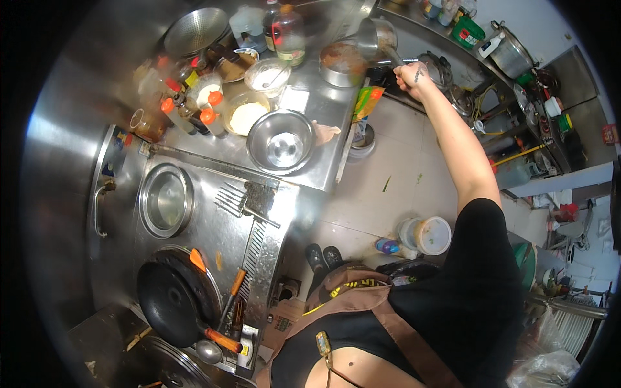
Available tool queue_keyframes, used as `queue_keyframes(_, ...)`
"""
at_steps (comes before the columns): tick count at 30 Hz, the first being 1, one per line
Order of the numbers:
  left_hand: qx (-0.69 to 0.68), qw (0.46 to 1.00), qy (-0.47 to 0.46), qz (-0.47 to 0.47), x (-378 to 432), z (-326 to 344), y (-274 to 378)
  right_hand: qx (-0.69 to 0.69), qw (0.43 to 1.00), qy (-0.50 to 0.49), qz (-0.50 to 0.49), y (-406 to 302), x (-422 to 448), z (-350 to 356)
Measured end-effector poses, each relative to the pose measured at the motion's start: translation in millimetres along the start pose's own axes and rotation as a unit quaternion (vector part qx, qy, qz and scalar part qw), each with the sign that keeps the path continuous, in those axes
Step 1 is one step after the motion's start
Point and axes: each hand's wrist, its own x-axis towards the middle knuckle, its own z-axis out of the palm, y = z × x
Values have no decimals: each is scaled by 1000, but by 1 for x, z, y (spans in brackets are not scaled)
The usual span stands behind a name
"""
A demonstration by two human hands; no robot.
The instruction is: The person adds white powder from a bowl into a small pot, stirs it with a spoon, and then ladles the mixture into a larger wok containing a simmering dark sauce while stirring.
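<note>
My right hand [413,80] reaches far out at the upper right, closed on the handle of a small metal saucepan [376,38]. The saucepan is tilted, with its bowl above and beside a round metal pan [335,76] that has reddish-brown residue or food in it. That pan sits on the steel counter [320,109]. Nearer stands an empty-looking steel bowl [281,140], with a pale cloth or glove [326,132] against its side. My left hand is out of view.
Squeeze bottles [208,116], bowls of pale powder [248,118] and large jugs [288,36] crowd the counter. At the lower left are a black wok [167,303], a ladle [209,351] and a steel basin [166,200]. Plastic tubs [433,236] stand on the tiled floor.
</note>
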Motion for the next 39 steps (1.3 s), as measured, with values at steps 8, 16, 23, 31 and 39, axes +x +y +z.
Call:
queue_keyframes(8,-362,923,-131,-16,-15,47,130,-544,806,43,-228,2,-30,30)
queue_keyframes(16,-578,596,-557,-12,-136,104,288,132,934,-319,-90,26,-243,34)
queue_keyframes(23,-451,576,-578,-361,-178,144,410,129,741,-654,80,107,-312,177)
queue_keyframes(31,-423,563,-476,-526,-242,228,331,-15,867,-458,-198,80,-118,54)
queue_keyframes(39,-212,747,-445,-447,-276,227,283,-95,928,-195,-305,18,155,-92)
